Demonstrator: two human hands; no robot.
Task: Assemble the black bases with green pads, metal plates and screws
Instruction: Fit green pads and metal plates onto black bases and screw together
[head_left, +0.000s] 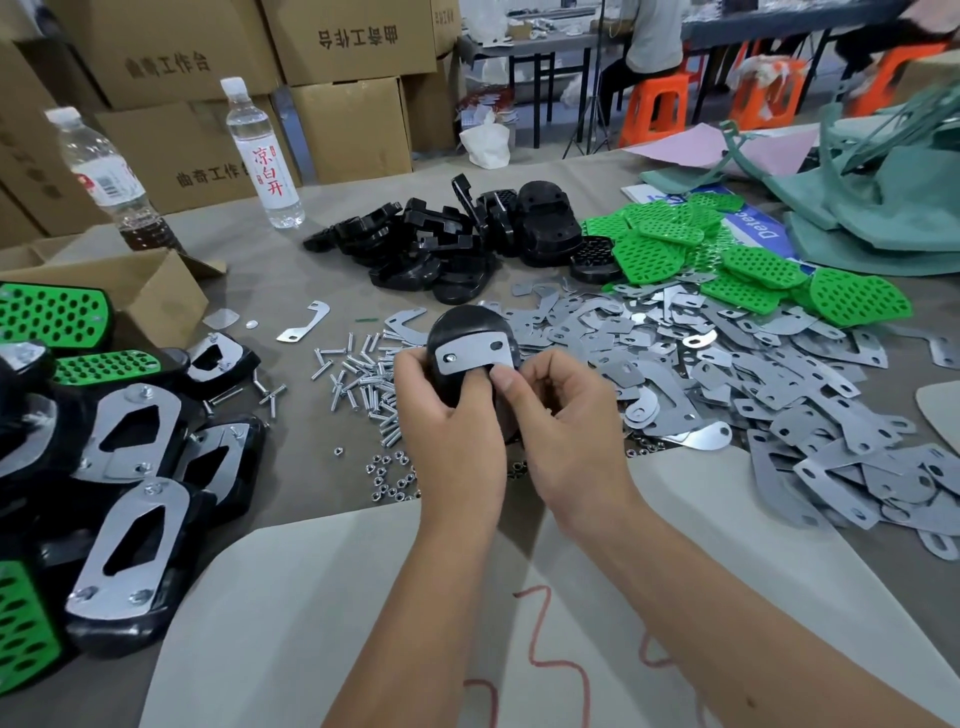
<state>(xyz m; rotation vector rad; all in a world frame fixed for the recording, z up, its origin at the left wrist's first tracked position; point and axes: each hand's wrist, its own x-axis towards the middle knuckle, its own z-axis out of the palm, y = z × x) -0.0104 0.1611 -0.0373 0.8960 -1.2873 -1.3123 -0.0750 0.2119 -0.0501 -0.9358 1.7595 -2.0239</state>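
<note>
My left hand (447, 415) grips a black base (470, 325) held up above the table, underside toward me. A curved metal plate (475, 356) lies across that base, with a screw end showing in its left hole. My right hand (561, 415) holds the base from the right, its thumb pressing the plate's lower edge. Loose screws (358, 371) and nuts (387, 475) lie just behind and below my hands. More black bases (441, 239) are piled at the back, green pads (737, 260) to their right, and metal plates (727, 374) spread across the right.
Finished assemblies (135, 530) with plates and green pads are stacked at the left beside an open cardboard box (150, 291). Two water bottles (262, 150) stand at the back left before stacked cartons. Green fabric lies at the far right. A person sits at a distant table.
</note>
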